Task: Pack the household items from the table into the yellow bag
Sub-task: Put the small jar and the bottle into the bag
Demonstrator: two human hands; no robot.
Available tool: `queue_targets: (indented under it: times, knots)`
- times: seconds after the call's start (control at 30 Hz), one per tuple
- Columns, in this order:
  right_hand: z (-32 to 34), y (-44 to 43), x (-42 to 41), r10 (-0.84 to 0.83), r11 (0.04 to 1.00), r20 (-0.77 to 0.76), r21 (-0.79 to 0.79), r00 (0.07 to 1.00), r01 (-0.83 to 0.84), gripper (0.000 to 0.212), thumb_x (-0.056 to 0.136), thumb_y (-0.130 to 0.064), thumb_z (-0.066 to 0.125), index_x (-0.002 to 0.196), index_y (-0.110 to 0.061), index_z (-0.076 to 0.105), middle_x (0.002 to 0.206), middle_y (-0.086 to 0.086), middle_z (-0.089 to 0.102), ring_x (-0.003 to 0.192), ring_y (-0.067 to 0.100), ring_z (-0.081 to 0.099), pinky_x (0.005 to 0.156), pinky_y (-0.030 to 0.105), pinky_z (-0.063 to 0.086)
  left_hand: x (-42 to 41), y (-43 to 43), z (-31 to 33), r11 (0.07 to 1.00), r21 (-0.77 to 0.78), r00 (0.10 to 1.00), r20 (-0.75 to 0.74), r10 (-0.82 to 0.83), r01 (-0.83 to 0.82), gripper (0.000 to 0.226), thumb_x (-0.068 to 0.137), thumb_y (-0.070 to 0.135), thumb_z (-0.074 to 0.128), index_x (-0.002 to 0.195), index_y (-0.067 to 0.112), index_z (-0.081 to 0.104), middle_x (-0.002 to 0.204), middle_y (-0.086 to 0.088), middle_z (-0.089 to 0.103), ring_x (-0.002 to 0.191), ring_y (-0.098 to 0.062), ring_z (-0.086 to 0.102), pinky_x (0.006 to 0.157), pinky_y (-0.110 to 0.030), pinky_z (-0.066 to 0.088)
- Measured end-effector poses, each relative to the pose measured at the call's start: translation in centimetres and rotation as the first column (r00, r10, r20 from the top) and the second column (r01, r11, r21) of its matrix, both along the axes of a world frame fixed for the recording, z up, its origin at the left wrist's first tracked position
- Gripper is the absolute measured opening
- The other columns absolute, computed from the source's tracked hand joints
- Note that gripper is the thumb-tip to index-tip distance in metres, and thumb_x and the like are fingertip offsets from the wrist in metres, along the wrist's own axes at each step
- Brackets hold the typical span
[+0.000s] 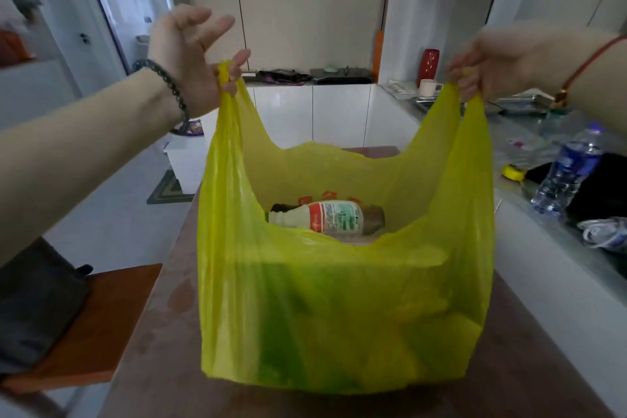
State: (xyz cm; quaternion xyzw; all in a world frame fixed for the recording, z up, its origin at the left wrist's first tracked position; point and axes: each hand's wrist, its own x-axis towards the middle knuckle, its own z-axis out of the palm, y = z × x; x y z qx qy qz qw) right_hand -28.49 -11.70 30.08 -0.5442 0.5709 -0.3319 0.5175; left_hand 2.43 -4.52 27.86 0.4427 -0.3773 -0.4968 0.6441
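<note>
The yellow bag (339,309) stands open on the brown table (163,343), held up by both handles. My left hand (190,58) pinches the left handle between thumb and forefinger, its other fingers spread. My right hand (488,61) is closed around the right handle. Inside the bag lies a white bottle (325,217) with a red and green label, on its side. A dark-capped item sits behind it. Green shapes show through the bag's front wall; I cannot tell what they are.
A clear water bottle (566,173) stands on the white counter (543,234) at right, near a black object and a yellow tape roll (513,172). An orange chair (91,322) with a dark bag on it is at left. A mug (428,87) and red vase (428,64) stand further back.
</note>
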Motion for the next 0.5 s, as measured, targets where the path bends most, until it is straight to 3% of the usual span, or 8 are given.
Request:
queue_targets:
  times: [0.13, 0.3, 0.43, 0.5]
  knots:
    - [0.0, -2.4, 0.2, -0.016, 0.998, 0.046, -0.066, 0.999, 0.019, 0.018, 0.089, -0.007, 0.042, 0.073, -0.015, 0.046, 0.062, -0.001, 0.036, 0.048, 0.007, 0.025, 0.049, 0.018, 0.023, 1.4, -1.6, -0.4, 0.999, -0.036, 1.000, -0.009, 0.020, -0.020, 0.053, 0.062, 0.040, 0.050, 0.112, 0.026, 0.063, 0.121, -0.012, 0.054, 0.087, -0.016, 0.053, 0.059, -0.021, 0.038]
    - [-1.9, -4.6, 0.5, 0.013, 0.993, 0.089, -0.118, 0.996, -0.003, 0.019, 0.085, -0.004, 0.043, 0.072, -0.017, 0.047, 0.066, 0.000, 0.038, 0.038, 0.007, 0.033, 0.037, 0.016, 0.029, 1.2, -2.9, -1.6, 0.999, -0.048, 0.999, 0.026, -0.021, 0.022, 0.055, 0.058, 0.039, 0.049, 0.110, 0.025, 0.063, 0.112, -0.008, 0.057, 0.070, -0.013, 0.050, 0.059, -0.021, 0.038]
    - [-3.1, -4.2, 0.8, 0.080, 0.989, -0.085, -0.119, 0.993, -0.090, 0.008, 0.091, -0.010, 0.048, 0.092, -0.013, 0.055, 0.074, 0.003, 0.051, 0.058, 0.011, 0.044, 0.051, 0.019, 0.044, 1.2, -3.1, -3.0, 0.997, -0.032, 0.972, 0.227, -0.060, 0.069, 0.029, 0.078, 0.029, 0.050, 0.104, 0.024, 0.061, 0.098, -0.002, 0.059, 0.063, -0.008, 0.049, 0.056, -0.019, 0.040]
    - [-3.5, -2.9, 0.7, 0.105, 0.978, -0.245, -0.151, 0.964, -0.145, 0.021, 0.092, -0.014, 0.051, 0.111, -0.008, 0.055, 0.083, 0.007, 0.059, 0.069, 0.015, 0.054, 0.065, 0.022, 0.051, 1.5, -3.2, -4.1, 0.996, -0.026, 0.951, 0.300, -0.077, 0.089, 0.027, 0.081, 0.026, 0.051, 0.107, 0.025, 0.058, 0.095, 0.003, 0.058, 0.058, -0.004, 0.050, 0.054, -0.016, 0.042]
